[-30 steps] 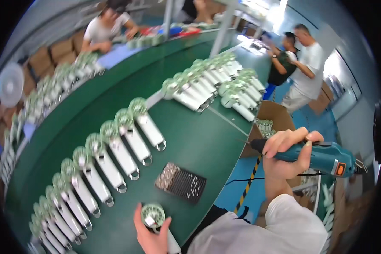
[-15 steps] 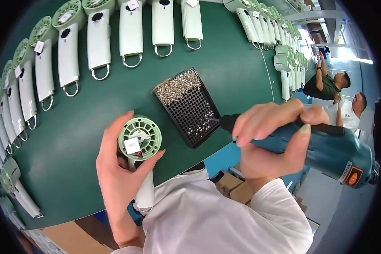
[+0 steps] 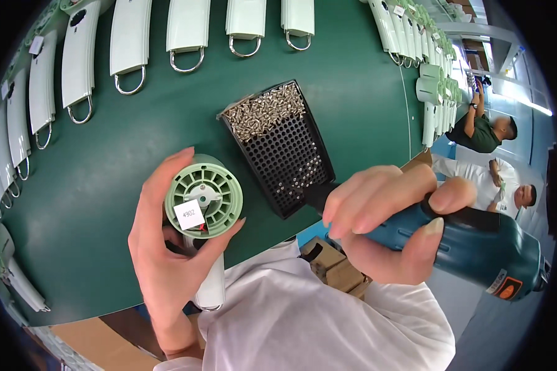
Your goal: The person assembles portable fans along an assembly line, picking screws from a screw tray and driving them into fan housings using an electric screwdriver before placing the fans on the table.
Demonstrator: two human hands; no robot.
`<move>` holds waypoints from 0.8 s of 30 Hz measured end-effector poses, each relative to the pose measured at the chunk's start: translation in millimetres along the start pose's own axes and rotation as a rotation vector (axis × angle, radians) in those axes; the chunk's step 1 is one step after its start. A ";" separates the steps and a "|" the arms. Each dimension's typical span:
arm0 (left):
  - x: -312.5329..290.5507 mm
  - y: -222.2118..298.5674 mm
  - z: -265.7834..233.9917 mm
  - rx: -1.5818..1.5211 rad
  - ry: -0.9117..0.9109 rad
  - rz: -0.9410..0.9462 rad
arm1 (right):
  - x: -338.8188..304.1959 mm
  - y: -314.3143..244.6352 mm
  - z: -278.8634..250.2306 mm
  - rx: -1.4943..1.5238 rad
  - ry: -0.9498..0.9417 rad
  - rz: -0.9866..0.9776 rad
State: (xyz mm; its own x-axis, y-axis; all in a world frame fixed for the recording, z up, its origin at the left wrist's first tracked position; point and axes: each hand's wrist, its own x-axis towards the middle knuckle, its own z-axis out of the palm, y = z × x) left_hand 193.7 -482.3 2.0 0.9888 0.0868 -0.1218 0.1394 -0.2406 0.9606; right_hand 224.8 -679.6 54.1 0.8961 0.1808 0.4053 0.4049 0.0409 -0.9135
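My left hand (image 3: 158, 247) is wrapped round a handheld fan (image 3: 220, 179), whose pale green round head faces up and whose white handle points toward me. A white paper label (image 3: 189, 214) lies on the open slotted head, with a bit of red wire beside it. My right hand (image 3: 384, 226) grips a teal electric screwdriver (image 3: 486, 250), held nearly level. Its black nose reaches over the near right side of a black perforated tray (image 3: 263, 157); I cannot tell whether the bit touches a screw. Loose silver screws (image 3: 266, 114) are heaped at the tray's far end, and several sit nearer the nose.
More white-handled fans (image 3: 189, 28) with metal loops line the far and left sides of the green table (image 3: 130, 142). Further groups (image 3: 436, 93) stand at the far right. Two people (image 3: 486, 130) are off to the right. Cardboard boxes (image 3: 334, 266) lie below the table edge.
The screwdriver's nose has moved left and slightly down, further over the tray. My left hand keeps its hold on the fan. The whole view has shifted a little.
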 end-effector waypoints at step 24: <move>-15.7 -0.4 -1.4 -0.091 -0.105 0.027 | 17.0 -16.5 34.5 0.132 0.110 -0.346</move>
State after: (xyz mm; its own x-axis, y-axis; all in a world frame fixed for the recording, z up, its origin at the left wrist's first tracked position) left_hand 178.1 -482.3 3.9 0.9930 -0.0209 -0.1163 0.1118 -0.1520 0.9820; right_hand 227.0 -643.3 74.8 0.7276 0.0278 0.6854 0.6664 0.2084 -0.7159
